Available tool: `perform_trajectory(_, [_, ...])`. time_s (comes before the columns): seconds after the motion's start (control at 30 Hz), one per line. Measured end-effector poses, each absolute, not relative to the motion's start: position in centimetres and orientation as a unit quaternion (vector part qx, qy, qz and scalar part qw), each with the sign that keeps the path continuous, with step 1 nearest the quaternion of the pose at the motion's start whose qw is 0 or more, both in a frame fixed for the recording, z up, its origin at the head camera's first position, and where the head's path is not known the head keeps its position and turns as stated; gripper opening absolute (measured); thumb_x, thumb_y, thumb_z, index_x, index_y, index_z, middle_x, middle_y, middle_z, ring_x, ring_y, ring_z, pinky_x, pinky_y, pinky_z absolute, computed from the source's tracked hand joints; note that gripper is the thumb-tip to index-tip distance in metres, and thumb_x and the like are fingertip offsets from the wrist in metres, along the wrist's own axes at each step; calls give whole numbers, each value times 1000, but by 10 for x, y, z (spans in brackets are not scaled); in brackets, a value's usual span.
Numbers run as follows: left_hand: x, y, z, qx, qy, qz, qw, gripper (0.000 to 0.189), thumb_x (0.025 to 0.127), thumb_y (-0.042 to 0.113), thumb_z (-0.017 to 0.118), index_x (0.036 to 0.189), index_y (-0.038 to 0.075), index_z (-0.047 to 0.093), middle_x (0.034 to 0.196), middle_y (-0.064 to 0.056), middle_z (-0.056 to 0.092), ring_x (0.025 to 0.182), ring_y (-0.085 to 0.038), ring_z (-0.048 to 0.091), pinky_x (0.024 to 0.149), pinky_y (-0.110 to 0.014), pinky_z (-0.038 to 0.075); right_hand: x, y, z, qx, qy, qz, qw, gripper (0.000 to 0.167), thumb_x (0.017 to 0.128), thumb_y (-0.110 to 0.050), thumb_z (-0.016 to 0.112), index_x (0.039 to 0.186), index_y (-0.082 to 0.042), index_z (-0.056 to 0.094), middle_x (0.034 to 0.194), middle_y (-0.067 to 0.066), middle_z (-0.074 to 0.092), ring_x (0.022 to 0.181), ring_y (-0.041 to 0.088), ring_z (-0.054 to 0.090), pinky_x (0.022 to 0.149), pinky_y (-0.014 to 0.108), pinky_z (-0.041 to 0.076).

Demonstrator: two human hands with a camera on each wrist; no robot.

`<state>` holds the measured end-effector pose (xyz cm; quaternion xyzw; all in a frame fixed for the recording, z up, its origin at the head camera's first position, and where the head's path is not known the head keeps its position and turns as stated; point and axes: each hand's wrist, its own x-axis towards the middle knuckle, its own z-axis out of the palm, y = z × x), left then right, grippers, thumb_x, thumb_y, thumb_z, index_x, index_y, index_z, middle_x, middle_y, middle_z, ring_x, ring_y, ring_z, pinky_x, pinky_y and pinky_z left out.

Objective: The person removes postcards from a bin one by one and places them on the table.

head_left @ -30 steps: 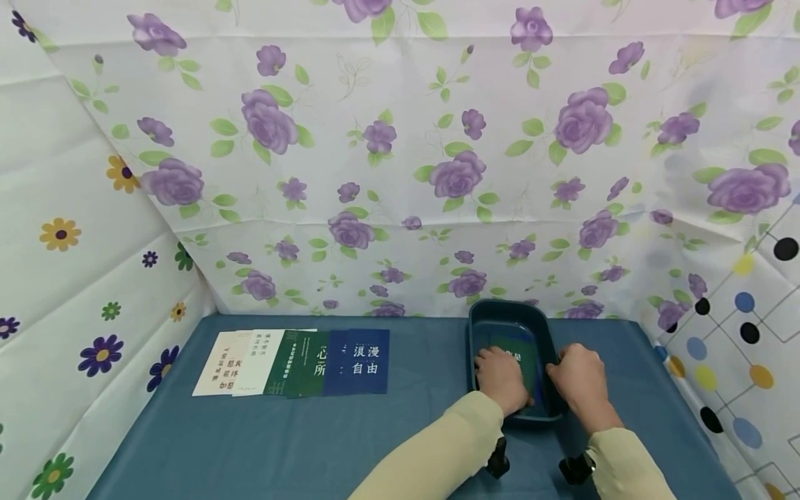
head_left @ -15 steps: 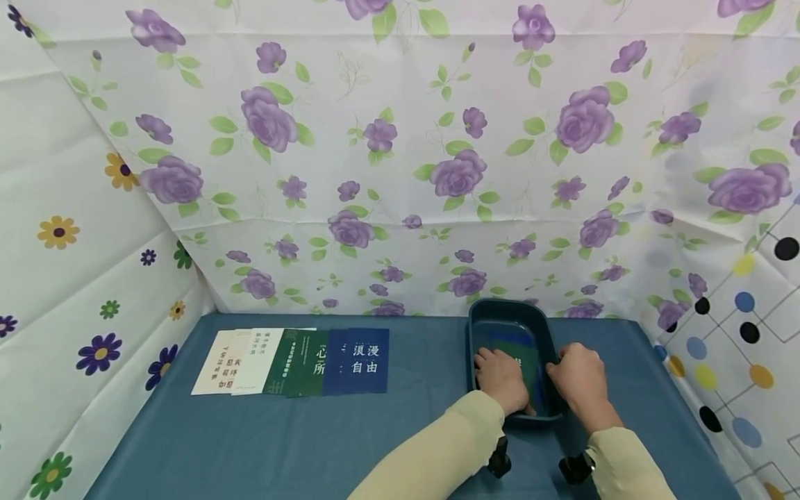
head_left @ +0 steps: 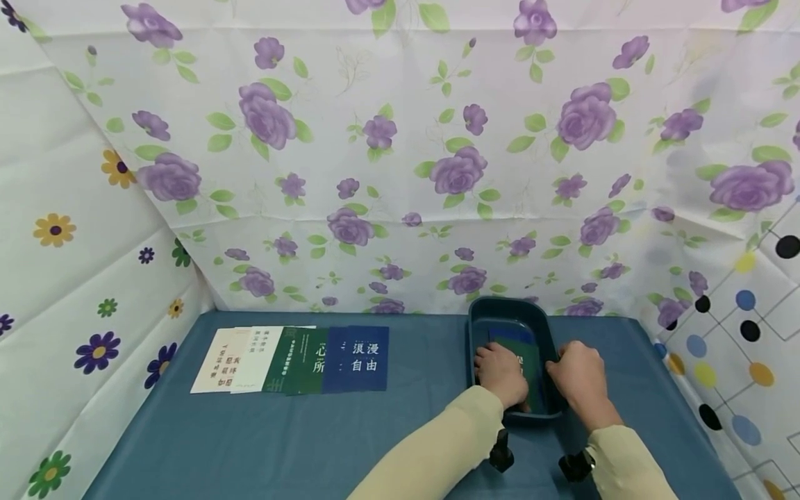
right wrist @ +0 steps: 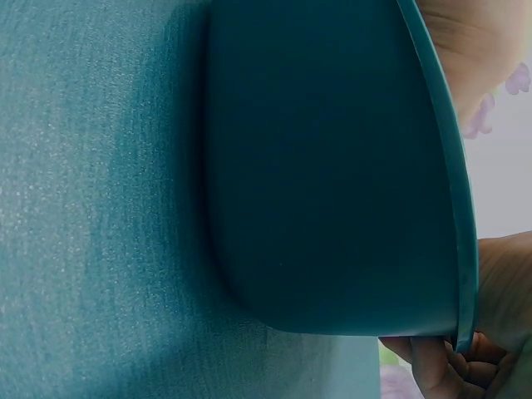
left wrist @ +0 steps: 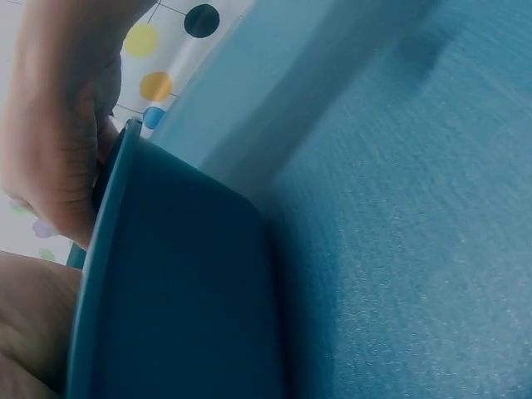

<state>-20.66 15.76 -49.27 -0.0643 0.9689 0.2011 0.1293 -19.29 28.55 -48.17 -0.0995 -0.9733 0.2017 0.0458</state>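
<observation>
A dark teal tray (head_left: 509, 305) lies on the table at the right of the head view. Inside it is a green postcard (head_left: 530, 357) with white characters, overlapping a blue postcard (head_left: 512, 333) whose top strip shows. My left hand (head_left: 501, 375) reaches into the tray and grips the cards, fingers over their left side and thumb near the bottom; its fingertips are partly hidden. My right hand (head_left: 581, 378) pinches the tray's right rim. In the right wrist view, curled fingers (right wrist: 432, 366) of the right hand show at the rim; the tray wall hides the cards.
Left of the tray, several overlapping postcards lie in a row: a cream card (head_left: 212, 361), a white card (head_left: 257, 361), green cards (head_left: 300, 361) and a blue card (head_left: 369, 361). The table (head_left: 281, 444) meets a flowered cloth (head_left: 400, 271) behind and a dotted cloth (head_left: 737, 375) on the right.
In the tray, the green card has shifted slightly toward me under the left hand, and more of the blue card shows above it. The right hand stays on the rim.
</observation>
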Motion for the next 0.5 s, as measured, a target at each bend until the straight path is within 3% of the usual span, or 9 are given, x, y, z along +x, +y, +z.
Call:
perform_trajectory(0.17, [-206,156,-495,-47,973,184,128,98,44,40,94,120,3,44,108,-19,45,87,-26,48,74,-35,50,-194,286,-483,-101,-974,195,51,47,82,-19,67,50,-17,33,47,-5,22,41,12,26,42,28,23])
perform_trajectory(0.27, [-203,153,-496,-30,973,199,113,96,41,38,95,116,4,45,108,-18,44,89,-25,48,75,-32,50,-194,286,-482,-103,-975,192,52,46,82,-19,67,49,-17,35,47,-5,24,41,13,27,41,28,23])
perform_trajectory(0.4, [-199,148,-495,-1,972,220,81,83,57,34,88,121,6,43,112,-16,48,98,-25,52,80,-32,50,-194,285,-481,-103,-975,194,46,44,82,-19,67,48,-16,39,46,-4,27,41,14,31,42,29,25])
perform_trajectory(0.5, [-199,147,-494,18,974,215,63,73,69,32,80,125,7,42,110,-12,55,92,-22,59,74,-31,52,-193,285,-480,-102,-974,196,41,44,83,-18,66,48,-15,39,45,-4,28,40,15,35,42,29,26])
